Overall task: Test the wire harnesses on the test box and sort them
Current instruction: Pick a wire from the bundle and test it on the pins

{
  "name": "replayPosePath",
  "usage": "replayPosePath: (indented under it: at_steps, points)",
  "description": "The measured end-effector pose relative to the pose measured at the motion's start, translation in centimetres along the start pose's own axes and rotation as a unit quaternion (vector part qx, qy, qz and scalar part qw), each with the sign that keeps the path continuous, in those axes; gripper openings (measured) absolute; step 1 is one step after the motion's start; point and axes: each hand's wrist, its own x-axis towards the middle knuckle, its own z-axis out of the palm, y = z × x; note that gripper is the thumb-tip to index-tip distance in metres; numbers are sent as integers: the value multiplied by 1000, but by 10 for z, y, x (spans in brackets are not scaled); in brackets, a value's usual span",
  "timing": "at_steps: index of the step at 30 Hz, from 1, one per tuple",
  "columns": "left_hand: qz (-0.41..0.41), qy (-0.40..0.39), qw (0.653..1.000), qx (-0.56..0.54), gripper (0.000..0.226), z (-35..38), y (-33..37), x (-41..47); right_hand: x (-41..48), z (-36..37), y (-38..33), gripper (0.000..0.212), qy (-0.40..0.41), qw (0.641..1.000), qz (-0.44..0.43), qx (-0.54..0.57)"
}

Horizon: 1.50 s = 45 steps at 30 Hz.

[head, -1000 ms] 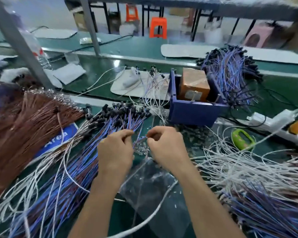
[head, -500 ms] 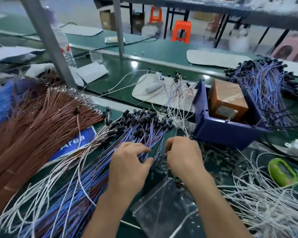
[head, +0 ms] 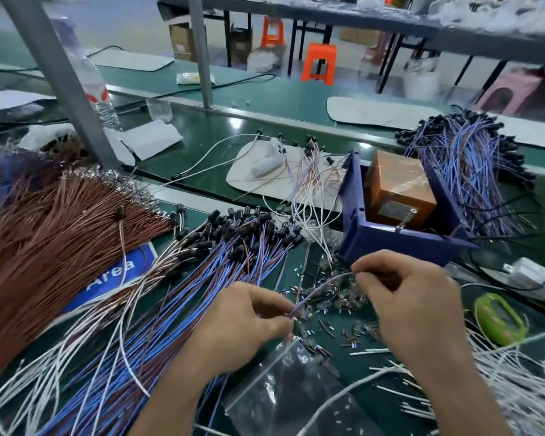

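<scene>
A thin blue-and-brown wire harness arcs between my two hands above the green bench. My left hand pinches its lower end, and my right hand pinches its upper end. A fan of blue-and-brown harnesses with black connectors lies left of my hands. The orange test box sits inside a blue bin just beyond my right hand. Another pile of blue harnesses lies behind the bin.
A thick bundle of brown wires fills the left. White wires spread at the right, beside a green tool and a white power strip. Small cut pieces and a clear plastic bag lie under my hands. A grey post stands at the back left.
My hands have drawn apart, and one harness now stretches between them. The right hand has moved right and up; the view has shifted.
</scene>
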Motion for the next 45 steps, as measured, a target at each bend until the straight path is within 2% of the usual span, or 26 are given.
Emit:
replayPosePath:
  at_steps: [4, 7, 9, 13, 14, 17, 18, 19, 20, 21, 23, 26, 28, 30, 31, 32, 33, 34, 35, 36, 38, 41, 42, 44, 45]
  points:
    - [-3, 23, 999, -39, 33, 5, 3, 1, -10, -15, 19, 16, 24, 999, 24, -26]
    - [20, 56, 989, -139, 31, 7, 13, 0, -25, -29, 36, 16, -59, 995, 71, -25]
    - [27, 62, 988, -139, 24, 8, 20, 2, -32, -42, 50, 23, -123, 985, 119, 27]
    - [28, 66, 993, -90, 10, 6, 23, 11, -39, -75, 82, 19, -177, 945, 190, 197]
    - [23, 62, 995, -72, 14, 5, 23, 12, -41, -83, 86, 16, -197, 921, 206, 265]
    - [7, 65, 996, -57, 36, 1, 18, 12, -48, -93, 107, 50, -241, 808, 228, 487]
    - [0, 72, 996, -56, 37, -2, 17, 11, -50, -92, 111, 53, -251, 769, 219, 546]
    - [-9, 80, 996, -47, 36, -4, 16, 12, -51, -89, 116, 45, -272, 728, 201, 596]
    - [-17, 91, 995, -33, 33, -4, 15, 13, -52, -84, 119, 27, -305, 678, 160, 649]
    - [-24, 105, 994, -18, 28, -5, 14, 14, -51, -79, 120, 11, -292, 644, 142, 692]
    - [-34, 135, 990, 6, 19, -3, 12, 19, -54, -75, 123, 38, -165, 656, 178, 714]
    - [-28, 141, 989, 22, 17, 7, 15, 24, -57, -64, 122, 52, -76, 670, 151, 723]
    - [-13, 124, 992, 24, 15, 15, 18, 27, -49, -59, 112, 47, -47, 678, 187, 709]
    - [-3, 109, 994, 27, 14, 22, 21, 29, -37, -57, 116, 48, -58, 633, 240, 733]
    - [0, 96, 995, 28, 14, 24, 23, 30, -36, -59, 119, 39, -3, 679, 263, 685]
    - [4, 77, 997, 28, 14, 27, 25, 30, -37, -60, 121, 19, 43, 746, 280, 603]
    - [11, 56, 998, 29, 16, 31, 26, 30, -38, -63, 116, 9, 65, 810, 285, 508]
    - [20, 37, 999, 29, 18, 35, 27, 28, -40, -63, 115, 20, 71, 878, 269, 390]
    - [27, 22, 999, 28, 19, 41, 29, 27, -43, -64, 115, 29, 71, 929, 245, 267]
    - [32, 7, 999, 20, 21, 46, 31, 25, -46, -66, 112, 37, 71, 960, 213, 168]
    - [44, -29, 999, -13, 23, 58, 37, 21, -49, -71, 97, 39, 54, 985, 151, 67]
    - [79, -69, 992, -67, 19, 70, 47, 17, -46, -60, 69, 28, -65, 981, 103, 153]
    - [92, -74, 990, -78, 17, 73, 51, 16, -46, -53, 64, 29, -100, 980, 93, 146]
    - [115, -89, 983, -114, 14, 80, 57, 13, -49, -41, 53, 33, -120, 981, 80, 128]
    - [122, -97, 978, -141, 15, 82, 59, 12, -51, -37, 50, 32, -115, 978, 84, 152]
